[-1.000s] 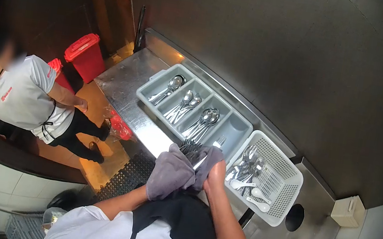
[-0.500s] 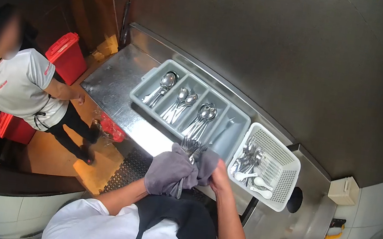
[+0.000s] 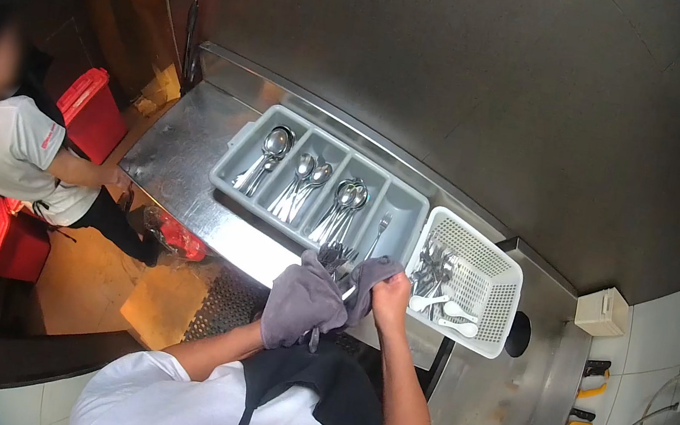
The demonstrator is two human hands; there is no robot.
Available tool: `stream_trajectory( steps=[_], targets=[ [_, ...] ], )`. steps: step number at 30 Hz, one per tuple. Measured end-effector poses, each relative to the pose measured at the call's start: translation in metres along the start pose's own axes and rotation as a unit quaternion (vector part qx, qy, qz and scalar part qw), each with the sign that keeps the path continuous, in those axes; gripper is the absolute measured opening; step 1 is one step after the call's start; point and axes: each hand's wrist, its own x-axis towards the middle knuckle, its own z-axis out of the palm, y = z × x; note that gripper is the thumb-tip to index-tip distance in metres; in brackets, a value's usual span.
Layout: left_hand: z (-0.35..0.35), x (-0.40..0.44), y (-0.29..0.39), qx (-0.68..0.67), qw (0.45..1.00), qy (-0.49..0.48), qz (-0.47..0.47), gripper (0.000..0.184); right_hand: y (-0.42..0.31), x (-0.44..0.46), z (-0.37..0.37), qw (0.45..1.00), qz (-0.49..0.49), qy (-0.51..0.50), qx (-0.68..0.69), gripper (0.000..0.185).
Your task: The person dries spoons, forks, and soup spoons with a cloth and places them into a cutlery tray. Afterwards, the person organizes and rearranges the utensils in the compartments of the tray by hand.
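Observation:
My right hand [image 3: 390, 297] is closed on one end of a grey cloth [image 3: 305, 300], its fingers pinching the fabric. My left hand is hidden beneath the rest of this cloth and grips a bundle of forks [image 3: 335, 254] through it; their tines stick out at the top. Just beyond both hands lies a grey cutlery tray [image 3: 230, 183] with compartments. Spoons [image 3: 277, 143] fill the left ones, and a single fork [image 3: 381, 232] rests in the rightmost.
A white perforated basket [image 3: 501, 311] with metal cutlery and white spoons [image 3: 457, 327] stands right of the tray on the steel counter [image 3: 164, 151]. At left a co-worker [image 3: 14, 155] stands near red bins [image 3: 95, 119]. Yellow-handled tools [image 3: 590, 391] hang at right.
The fork in the tray's rightmost compartment was blurred and now lies still. My right hand stays on the cloth. My view has shifted slightly, and the co-worker's arm is nearer the counter.

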Motion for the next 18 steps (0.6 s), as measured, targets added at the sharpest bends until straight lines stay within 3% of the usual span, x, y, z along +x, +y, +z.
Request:
stream_trajectory(
  steps=[2,4,5,7,10,11,13,14,18],
  targets=[
    [-0.002,-0.002,0.001,-0.092,0.995,0.027,-0.043,0.01,0.005,0.014,-0.003,0.996,-0.066,0.038,-0.042,0.015],
    [-0.01,0.0,0.008,-0.054,0.997,0.033,-0.047,0.012,0.007,0.03,-0.006,0.984,-0.124,0.106,-0.071,0.014],
    [-0.013,0.001,0.011,-0.045,0.997,0.043,-0.039,0.012,0.006,0.039,-0.008,0.98,-0.134,0.146,0.006,0.017],
    [-0.019,0.002,0.015,-0.062,0.994,0.092,0.021,0.014,-0.008,0.037,-0.021,0.984,0.001,0.099,0.145,0.021],
    [-0.012,-0.006,0.006,0.08,0.992,0.093,-0.009,0.013,-0.003,0.012,-0.006,0.983,0.08,-0.018,0.166,0.024],
    [-0.016,-0.006,0.008,0.059,0.995,0.081,-0.023,0.012,0.003,0.001,0.003,0.977,0.104,-0.062,0.174,0.024],
    [-0.025,-0.004,0.012,0.017,0.997,0.057,-0.048,0.01,0.02,-0.02,0.04,0.97,0.129,-0.037,0.203,0.024],
    [-0.024,-0.005,0.01,0.043,0.997,0.05,-0.033,0.01,0.029,-0.014,0.042,0.958,0.156,-0.071,0.231,0.021],
    [-0.024,-0.017,0.005,0.116,0.992,0.048,-0.027,0.01,-0.001,0.012,0.034,0.953,0.112,-0.113,0.259,0.018]
  ],
)
